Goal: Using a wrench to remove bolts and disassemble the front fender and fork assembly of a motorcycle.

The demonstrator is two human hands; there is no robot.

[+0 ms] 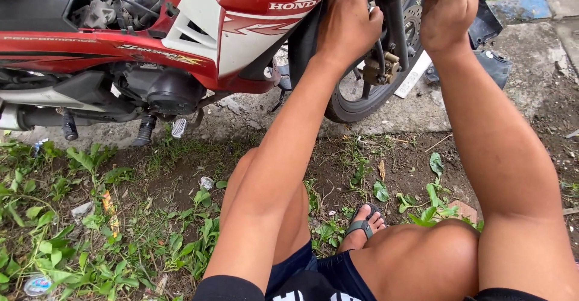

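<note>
inspector: both grips first. left hand [348,26] is curled shut against the front fork [395,26] of the motorcycle [199,29], fingers wrapped in behind the leg at the top of the wheel. what sits inside the fingers is hidden.

onlooker: and the right?

inspector: right hand [449,8] is clenched at the same spot, just past the fork, knuckles toward the camera. whether it clamps a part or a tool, i cannot tell; the palm covers it.

onlooker: where does the wheel stand?

inspector: front wheel [362,96] rests on the concrete edge [422,111], tyre touching the ground. brass-coloured brake caliper [381,69] hangs beside the spokes, just below the left hand, with the brake disc [413,26] behind the fork.

onlooker: surroundings?

inspector: red and white fairing [241,23] sits left of the hands, engine [163,90] and foot pegs [145,132] lower left. dark plastic panel [491,47] lies on the concrete beyond the wheel. person squats on dirt and weeds [90,228], one foot in a grey sandal [363,222] between the knees.
</note>
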